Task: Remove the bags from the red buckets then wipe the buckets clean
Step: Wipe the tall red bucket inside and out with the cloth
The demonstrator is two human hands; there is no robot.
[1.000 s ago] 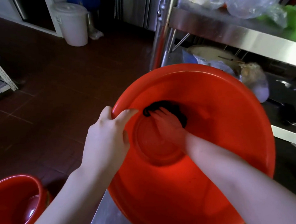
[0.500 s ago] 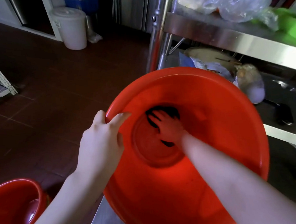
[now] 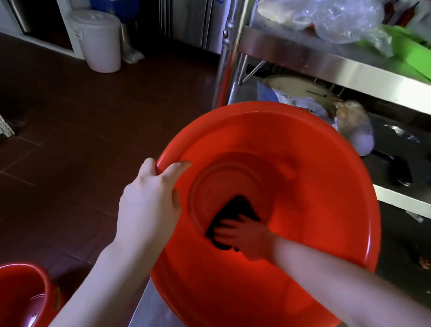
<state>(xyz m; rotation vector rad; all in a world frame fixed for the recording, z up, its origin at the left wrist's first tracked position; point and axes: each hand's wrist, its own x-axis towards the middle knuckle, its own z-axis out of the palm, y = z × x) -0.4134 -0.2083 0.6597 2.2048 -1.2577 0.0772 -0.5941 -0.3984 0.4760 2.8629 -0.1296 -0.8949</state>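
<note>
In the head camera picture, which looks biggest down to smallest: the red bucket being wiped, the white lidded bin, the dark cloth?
1. red bucket being wiped: largest, and nearest the camera.
2. white lidded bin: far off, so real size unsure.
3. dark cloth: smallest, partly hidden under the right hand.

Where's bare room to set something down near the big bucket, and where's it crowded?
Free: the steel tabletop strip beside the big red bucket, partly under the left forearm; the tiled floor between the small red bucket and the white bin. Crowded: the upper shelf under plastic bags, the lower shelf with a pale bag and dark items.
</note>
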